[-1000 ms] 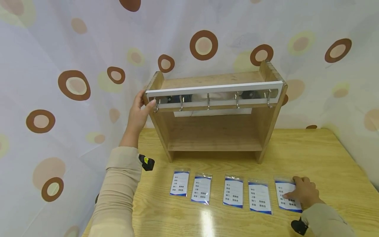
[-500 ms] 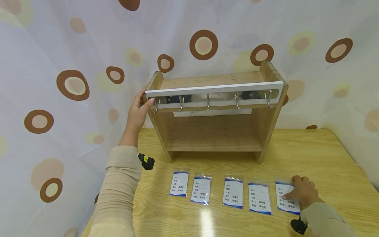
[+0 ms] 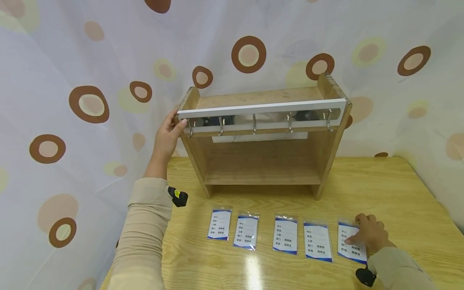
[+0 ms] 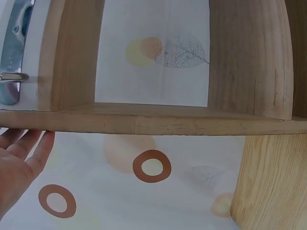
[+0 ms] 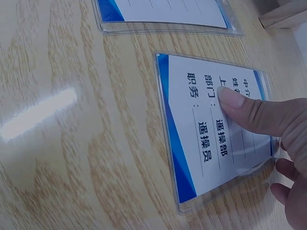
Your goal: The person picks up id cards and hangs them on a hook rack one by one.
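Note:
In the head view, my left hand [image 3: 166,137] grips the upper left corner of a wooden shelf unit [image 3: 262,163], its thumb on the front by the end hook. The left wrist view has fingertips against the outside of the side panel [image 4: 158,123]. Lower right, my right hand [image 3: 372,233] holds the rightmost name badge [image 3: 346,253], a white and blue card in a clear plastic sleeve. Seen from the right wrist, the thumb [image 5: 240,103] presses the printed face of the badge [image 5: 189,129], and the other fingers curl at its far edge, partly hidden.
Several similar badges [image 3: 285,235] lie in a row to the left on the wood-grain table [image 3: 380,181]. Metal hooks [image 3: 255,124] line the white rail [image 3: 239,110] on the unit's front. A patterned cloth [image 3: 282,24] hangs behind and at the left.
My right hand has shifted slightly left, and the rightmost badge has slid and turned a little with it. My left hand still grips the shelf unit's corner.

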{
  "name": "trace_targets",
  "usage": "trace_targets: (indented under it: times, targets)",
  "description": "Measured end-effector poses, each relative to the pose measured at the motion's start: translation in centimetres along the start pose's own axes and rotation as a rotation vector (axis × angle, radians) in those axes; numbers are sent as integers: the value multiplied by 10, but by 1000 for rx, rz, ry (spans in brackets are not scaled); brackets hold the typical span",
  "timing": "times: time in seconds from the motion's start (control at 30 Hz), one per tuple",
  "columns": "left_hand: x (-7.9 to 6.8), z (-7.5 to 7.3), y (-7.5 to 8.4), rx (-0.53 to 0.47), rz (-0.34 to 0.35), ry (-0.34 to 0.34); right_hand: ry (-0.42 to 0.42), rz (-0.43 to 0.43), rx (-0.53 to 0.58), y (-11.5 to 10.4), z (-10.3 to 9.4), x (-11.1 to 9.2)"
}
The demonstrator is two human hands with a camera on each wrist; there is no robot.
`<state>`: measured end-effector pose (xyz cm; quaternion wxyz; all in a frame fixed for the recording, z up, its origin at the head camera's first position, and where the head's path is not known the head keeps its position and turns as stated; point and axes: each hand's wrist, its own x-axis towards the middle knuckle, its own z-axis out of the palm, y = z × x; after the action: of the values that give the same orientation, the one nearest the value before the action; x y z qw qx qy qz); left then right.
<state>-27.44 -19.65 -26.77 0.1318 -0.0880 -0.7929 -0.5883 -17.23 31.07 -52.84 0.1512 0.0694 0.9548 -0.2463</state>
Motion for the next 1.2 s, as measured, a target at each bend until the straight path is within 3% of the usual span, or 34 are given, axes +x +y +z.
trace_targets:
  times: [0.27,0.53,0.9,1.2]
  targets:
    - [0,-2,0,5,-3,15,-10,-6,2,3,2,3]
    - [1,1,0,19,2,75,-31,10,26,7,3,0]
    - [4,5,7,63,-42,139,-1,-11,14,6,3,-7]
    - [11,11,11,17,-99,135,55,-72,213,19,2,-11]
